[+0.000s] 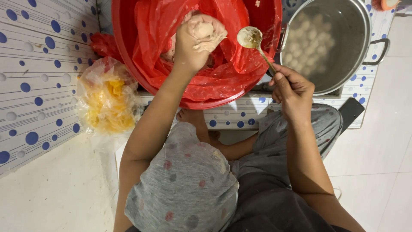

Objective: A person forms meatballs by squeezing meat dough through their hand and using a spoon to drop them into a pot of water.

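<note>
I logged forming step: left hand (191, 43) squeezed shut on paste lump (206, 30), over red basin (124, 51); right hand (294, 92) clamped spoon (251, 38) beside lump; steel pot (365, 25) beyond right hand, balls inside. Judged next: scoop needs steady spoon edge

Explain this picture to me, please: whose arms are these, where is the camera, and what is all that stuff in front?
No machine here: a camera worn on a person's head looks down at their own arms and knees. The left hand squeezes a lump of pale dough over a red basin lined with red plastic. The right hand holds a spoon with paste on it. Beside them, a steel pot holds pale balls in liquid. A clear bag of yellow food lies to the left.
</note>
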